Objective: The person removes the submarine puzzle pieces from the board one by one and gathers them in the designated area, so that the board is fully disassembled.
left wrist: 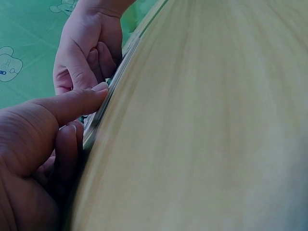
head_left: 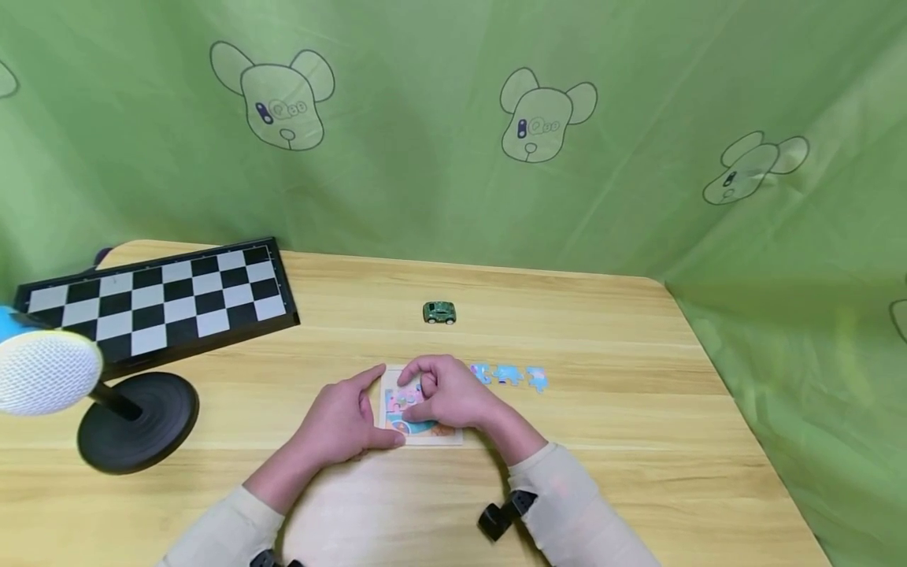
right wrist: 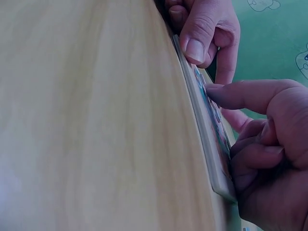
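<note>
A small jigsaw puzzle in a pale frame lies on the table, with pink and blue picture pieces in it. My left hand grips the frame's left side, the index finger at the top left corner and the thumb at the bottom edge. Over the picture, my right hand holds a pink puzzle piece between thumb and index fingertip, low against the frame. Its other fingers are curled. In the right wrist view the right thumb touches the picture surface. Part of the puzzle is hidden beneath the right hand.
Loose puzzle pieces lie in a row right of the frame. A green toy car stands behind it. At left are a black-and-white checkered board and a round black stand with a white mesh head. A green curtain hangs behind.
</note>
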The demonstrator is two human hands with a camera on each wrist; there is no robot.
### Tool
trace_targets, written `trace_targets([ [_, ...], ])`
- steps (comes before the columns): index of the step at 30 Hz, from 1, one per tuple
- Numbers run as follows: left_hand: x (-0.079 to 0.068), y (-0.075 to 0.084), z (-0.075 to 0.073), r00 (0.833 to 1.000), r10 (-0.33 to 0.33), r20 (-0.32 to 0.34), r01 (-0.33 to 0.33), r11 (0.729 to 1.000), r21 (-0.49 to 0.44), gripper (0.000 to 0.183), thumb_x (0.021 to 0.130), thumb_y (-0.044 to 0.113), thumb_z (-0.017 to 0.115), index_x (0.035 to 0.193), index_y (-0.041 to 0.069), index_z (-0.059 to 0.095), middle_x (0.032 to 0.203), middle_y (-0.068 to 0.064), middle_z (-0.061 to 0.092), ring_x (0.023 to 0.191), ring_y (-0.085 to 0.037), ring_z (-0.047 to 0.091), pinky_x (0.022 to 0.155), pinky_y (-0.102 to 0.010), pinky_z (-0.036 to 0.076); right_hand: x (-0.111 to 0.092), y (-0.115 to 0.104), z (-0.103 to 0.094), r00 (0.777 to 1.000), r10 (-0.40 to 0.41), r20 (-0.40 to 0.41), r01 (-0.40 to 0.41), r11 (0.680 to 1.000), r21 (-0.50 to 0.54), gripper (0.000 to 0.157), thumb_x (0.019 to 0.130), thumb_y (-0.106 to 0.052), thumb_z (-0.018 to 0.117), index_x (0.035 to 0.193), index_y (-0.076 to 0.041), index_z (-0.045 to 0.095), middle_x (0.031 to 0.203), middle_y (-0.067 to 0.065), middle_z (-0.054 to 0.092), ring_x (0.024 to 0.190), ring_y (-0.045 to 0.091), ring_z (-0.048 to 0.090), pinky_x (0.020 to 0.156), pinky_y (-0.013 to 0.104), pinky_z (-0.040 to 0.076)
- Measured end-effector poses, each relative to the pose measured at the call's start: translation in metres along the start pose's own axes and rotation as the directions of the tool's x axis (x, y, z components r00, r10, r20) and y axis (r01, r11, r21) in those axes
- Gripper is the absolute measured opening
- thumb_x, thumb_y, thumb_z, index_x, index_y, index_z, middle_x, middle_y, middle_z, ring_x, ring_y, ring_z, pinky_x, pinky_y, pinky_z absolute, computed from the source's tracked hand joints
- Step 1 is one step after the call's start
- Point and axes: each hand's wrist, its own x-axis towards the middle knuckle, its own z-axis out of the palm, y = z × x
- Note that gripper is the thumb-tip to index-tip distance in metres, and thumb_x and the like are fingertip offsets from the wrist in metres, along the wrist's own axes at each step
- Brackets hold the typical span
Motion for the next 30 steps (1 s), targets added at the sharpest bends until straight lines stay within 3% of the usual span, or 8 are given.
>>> trace_targets([
  [11,0.0012,-0.0002,0.0002,1.0,0.005,-0.001,-0.005,1.0,0.004,0.106,0.061,0.03,0.097,0.149,0.005,0.045,0.062,-0.001,0.056,0.045,-0.017,0.054,0.048,-0.033,0.043,0.0014,0.0006,0.001,1.0,0.029,-0.007,-0.03,0.998,-0.064,0.023,0.076,-0.012,0.087,0.092,-0.017,0.072,0.052,-0.005,0.038,0.045,0.009,0.037,0.051,0.026,0.038],
  [19,0.0017,-0.0008,-0.0006,1.0,0.003,-0.002,-0.003,1.0,0.018,0.105,0.061,0.031,0.097,0.149,0.005,0.046,0.061,0.0,0.056,0.046,-0.017,0.054,0.048,-0.032,0.043,-0.001,-0.0018,0.0009,1.0,-0.006,-0.028,0.003,0.994,-0.109,0.024,0.078,-0.014,0.086,0.097,-0.016,0.071,0.052,-0.005,0.037,0.045,0.008,0.034,0.054,0.025,0.041],
  [30,0.0008,-0.0014,0.0,1.0,0.016,-0.01,-0.016,1.0,0.019,0.104,0.061,0.03,0.097,0.148,0.004,0.047,0.06,0.0,0.055,0.047,-0.016,0.052,0.047,-0.032,0.042,-0.0013,-0.0014,0.0017,0.999,-0.023,-0.028,0.02,0.992,-0.122,0.017,0.08,-0.016,0.084,0.092,-0.015,0.072,0.051,-0.005,0.038,0.044,0.008,0.035,0.051,0.025,0.039],
])
